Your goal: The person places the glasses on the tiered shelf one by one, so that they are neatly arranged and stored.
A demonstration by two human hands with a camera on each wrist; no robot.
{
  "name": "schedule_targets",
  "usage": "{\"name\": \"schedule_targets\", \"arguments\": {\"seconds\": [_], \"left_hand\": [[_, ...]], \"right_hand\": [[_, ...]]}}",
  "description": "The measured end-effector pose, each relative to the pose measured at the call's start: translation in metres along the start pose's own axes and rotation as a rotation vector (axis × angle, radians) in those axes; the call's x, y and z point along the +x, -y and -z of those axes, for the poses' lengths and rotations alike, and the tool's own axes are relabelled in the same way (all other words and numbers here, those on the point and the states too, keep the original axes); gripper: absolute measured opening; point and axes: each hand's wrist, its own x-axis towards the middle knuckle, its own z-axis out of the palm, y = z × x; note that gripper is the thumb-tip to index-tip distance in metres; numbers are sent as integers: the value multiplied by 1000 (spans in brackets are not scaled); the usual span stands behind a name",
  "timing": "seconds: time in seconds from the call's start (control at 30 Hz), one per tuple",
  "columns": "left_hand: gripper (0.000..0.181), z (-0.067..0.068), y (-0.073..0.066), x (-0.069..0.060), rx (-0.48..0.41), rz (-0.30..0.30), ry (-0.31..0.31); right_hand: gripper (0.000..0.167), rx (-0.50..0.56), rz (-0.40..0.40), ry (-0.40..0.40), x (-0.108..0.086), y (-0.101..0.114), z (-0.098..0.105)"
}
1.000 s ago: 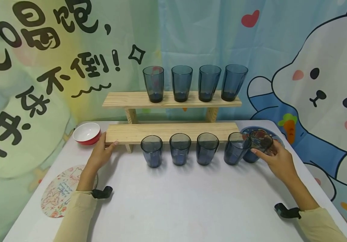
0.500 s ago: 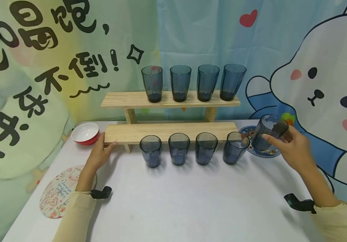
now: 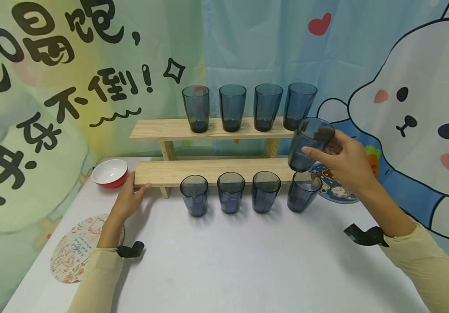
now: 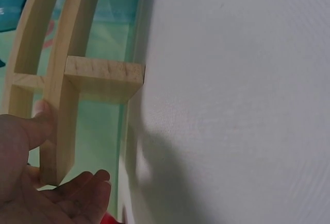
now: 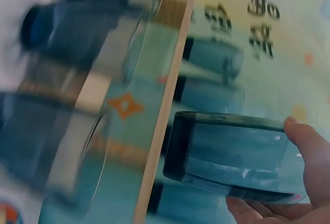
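Frame centre: two-tier pale wooden shelf, lower left end gripped by your left hand. Right of centre: your right hand pinches a raised blue-tinted glass tumbler; a leftward swing could topple the rightmost top-tier tumbler.

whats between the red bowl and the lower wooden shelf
The left hand, gripping the left end of the lower shelf, with white tabletop behind it; the head view shows this.
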Motion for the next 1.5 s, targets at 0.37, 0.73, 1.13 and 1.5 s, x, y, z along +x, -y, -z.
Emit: {"name": "schedule_targets", "arguments": {"seconds": [0.37,0.73,1.13,1.5], "left_hand": [[74,2,1,-1,1,15,4],[76,2,1,1,20,8,5],[74,3,2,0,27,12,-1],[74,1,3,2,12,6,-8]], "right_hand": [[66,238,114,183,40,57,-86],[75,301,154,304,59,106,-161],[42,284,278,244,83,155,-219],[93,215,157,224,116,190,-250]]}}
